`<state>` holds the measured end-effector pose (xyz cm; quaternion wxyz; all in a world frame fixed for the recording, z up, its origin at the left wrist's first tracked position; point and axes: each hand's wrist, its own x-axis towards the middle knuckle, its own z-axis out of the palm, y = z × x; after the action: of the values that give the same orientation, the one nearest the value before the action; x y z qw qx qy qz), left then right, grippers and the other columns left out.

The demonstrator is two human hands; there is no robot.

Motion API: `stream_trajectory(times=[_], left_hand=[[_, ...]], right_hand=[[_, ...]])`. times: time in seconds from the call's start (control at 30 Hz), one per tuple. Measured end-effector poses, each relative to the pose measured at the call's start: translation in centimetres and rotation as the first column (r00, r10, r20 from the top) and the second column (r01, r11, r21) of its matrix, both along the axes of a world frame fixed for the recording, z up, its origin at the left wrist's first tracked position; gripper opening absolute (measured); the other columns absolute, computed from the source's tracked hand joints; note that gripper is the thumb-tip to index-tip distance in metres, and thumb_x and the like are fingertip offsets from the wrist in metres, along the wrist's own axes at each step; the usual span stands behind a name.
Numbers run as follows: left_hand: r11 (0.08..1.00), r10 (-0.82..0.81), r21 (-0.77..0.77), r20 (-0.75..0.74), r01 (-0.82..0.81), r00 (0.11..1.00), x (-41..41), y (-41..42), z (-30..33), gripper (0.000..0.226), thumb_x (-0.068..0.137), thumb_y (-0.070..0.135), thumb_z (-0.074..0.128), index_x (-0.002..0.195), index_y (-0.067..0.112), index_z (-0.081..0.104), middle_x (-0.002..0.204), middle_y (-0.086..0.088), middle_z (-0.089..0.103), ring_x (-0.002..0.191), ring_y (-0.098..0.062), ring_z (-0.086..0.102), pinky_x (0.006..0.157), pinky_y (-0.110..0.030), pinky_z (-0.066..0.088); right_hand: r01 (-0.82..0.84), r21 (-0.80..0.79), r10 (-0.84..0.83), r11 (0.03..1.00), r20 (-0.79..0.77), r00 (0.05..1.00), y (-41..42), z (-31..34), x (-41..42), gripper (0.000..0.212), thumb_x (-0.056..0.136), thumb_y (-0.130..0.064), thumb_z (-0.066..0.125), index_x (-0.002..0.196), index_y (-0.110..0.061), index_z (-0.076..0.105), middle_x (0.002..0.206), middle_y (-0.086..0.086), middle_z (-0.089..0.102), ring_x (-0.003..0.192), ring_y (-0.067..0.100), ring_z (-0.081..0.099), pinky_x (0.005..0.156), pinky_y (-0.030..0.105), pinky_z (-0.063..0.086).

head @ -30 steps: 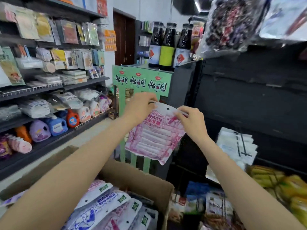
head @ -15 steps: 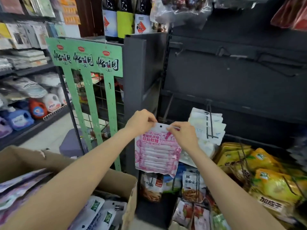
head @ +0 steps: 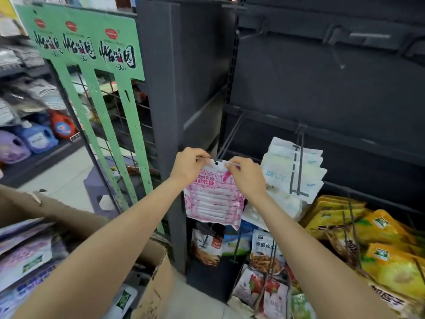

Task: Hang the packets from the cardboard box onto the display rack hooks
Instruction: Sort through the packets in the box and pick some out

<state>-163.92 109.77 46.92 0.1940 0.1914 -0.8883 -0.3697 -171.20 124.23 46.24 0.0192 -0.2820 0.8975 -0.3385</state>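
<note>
Left hand (head: 188,165) and right hand (head: 245,174) pinch pink-and-white plastic packet (head: 215,199) top corners mid-frame, lining its hole onto dark metal hook (head: 227,140).

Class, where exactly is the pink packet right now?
In the head view, centre frame: the pink packet is pinched at its top by the left hand and right hand, just left of the hanging white packets.

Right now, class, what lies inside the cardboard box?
The cardboard box holds more packets, purple, white and blue, overlapping. The arms cover some; anything beneath is hidden.
</note>
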Motion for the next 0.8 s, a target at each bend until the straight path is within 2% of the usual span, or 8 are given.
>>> stream_trajectory(times=[0.13, 0.27, 0.37, 0.47, 0.53, 0.6, 0.7, 0.8], left_hand=[[0.998, 0.046, -0.03, -0.013, -0.047, 0.999, -1.3, 0.0, -1.0, 0.02, 0.09, 0.003, 0.057, 0.099, 0.01, 0.073, 0.098, -0.002, 0.072, 0.085, -0.008, 0.059, 0.067, -0.004, 0.036], [0.996, 0.091, 0.001, -0.011, -0.091, 0.996, -2.6, 0.3, -2.2, 0.022, 0.087, -0.001, 0.058, 0.098, 0.011, 0.072, 0.098, -0.002, 0.071, 0.09, -0.015, 0.063, 0.076, -0.022, 0.046], [0.997, 0.077, 0.014, -0.059, -0.076, 0.995, -3.6, 0.2, -2.6, 0.025, 0.086, -0.005, 0.054, 0.097, 0.009, 0.072, 0.096, -0.005, 0.07, 0.089, -0.016, 0.061, 0.077, -0.023, 0.046], [0.972, 0.102, -0.2, -0.129, -0.126, 0.986, -5.2, -0.2, -3.3, 0.022, 0.088, 0.005, 0.054, 0.103, 0.012, 0.067, 0.097, -0.008, 0.065, 0.094, -0.026, 0.056, 0.083, -0.037, 0.045], [0.932, 0.143, -0.312, -0.153, -0.185, 0.978, -6.3, -0.4, -3.8, 0.027, 0.086, 0.004, 0.053, 0.109, 0.014, 0.063, 0.102, -0.006, 0.063, 0.098, -0.026, 0.054, 0.089, -0.034, 0.038], [0.911, 0.11, -0.383, -0.133, -0.154, 0.985, -7.6, -0.8, -3.9, 0.034, 0.086, 0.003, 0.053, 0.116, 0.016, 0.061, 0.117, -0.005, 0.061, 0.115, -0.025, 0.051, 0.102, -0.033, 0.03], [0.862, 0.026, -0.506, 0.049, 0.003, 0.998, -9.7, -1.8, -4.0, 0.049, 0.096, 0.01, 0.043, 0.143, 0.02, 0.036, 0.152, 0.001, 0.032, 0.144, -0.017, 0.018, 0.117, -0.033, 0.003], [0.767, 0.044, -0.63, 0.242, 0.122, 0.969, -11.6, -2.9, -4.0, 0.073, 0.095, 0.014, 0.048, 0.151, 0.027, 0.004, 0.159, 0.004, 0.001, 0.147, -0.017, -0.005, 0.117, -0.038, -0.005]], right_hand=[[0.018, -0.001, -0.018, 1.0, 0.001, 1.0, -0.3, -0.6, -1.3, 0.023, 0.095, -0.028, 0.049, 0.083, -0.02, 0.066, 0.081, -0.001, 0.07, 0.081, 0.018, 0.06, 0.066, 0.029, 0.041], [0.034, -0.003, -0.034, 0.999, 0.014, 0.999, -0.6, -1.6, -2.6, 0.023, 0.096, -0.03, 0.049, 0.083, -0.024, 0.067, 0.082, -0.004, 0.069, 0.081, 0.016, 0.058, 0.066, 0.028, 0.039], [0.061, -0.013, -0.06, 0.998, 0.03, 0.998, -1.3, -2.3, -3.7, 0.021, 0.096, -0.027, 0.049, 0.088, -0.025, 0.068, 0.084, -0.004, 0.07, 0.083, 0.017, 0.062, 0.07, 0.031, 0.047], [0.132, -0.052, -0.129, 0.99, 0.055, 0.99, -2.1, -2.2, -5.0, 0.022, 0.097, -0.018, 0.046, 0.1, -0.025, 0.066, 0.094, 0.001, 0.071, 0.089, 0.022, 0.063, 0.068, 0.03, 0.046], [0.199, -0.063, -0.194, 0.978, 0.075, 0.978, -2.5, -1.8, -5.8, 0.026, 0.097, -0.013, 0.043, 0.106, -0.021, 0.066, 0.102, 0.003, 0.069, 0.094, 0.024, 0.06, 0.066, 0.027, 0.038], [0.261, -0.059, -0.255, 0.963, 0.096, 0.962, -3.2, -1.4, -6.7, 0.029, 0.097, -0.01, 0.041, 0.109, -0.019, 0.065, 0.106, 0.006, 0.067, 0.098, 0.026, 0.058, 0.067, 0.029, 0.037], [0.307, -0.064, -0.299, 0.95, 0.11, 0.948, -4.1, -1.0, -8.3, 0.032, 0.096, -0.006, 0.038, 0.111, -0.017, 0.064, 0.108, 0.01, 0.066, 0.097, 0.03, 0.06, 0.069, 0.031, 0.042], [0.34, -0.066, -0.33, 0.938, 0.128, 0.935, -4.6, -0.3, -10.0, 0.039, 0.093, 0.0, 0.035, 0.115, -0.013, 0.064, 0.113, 0.014, 0.065, 0.102, 0.033, 0.06, 0.075, 0.032, 0.043]])
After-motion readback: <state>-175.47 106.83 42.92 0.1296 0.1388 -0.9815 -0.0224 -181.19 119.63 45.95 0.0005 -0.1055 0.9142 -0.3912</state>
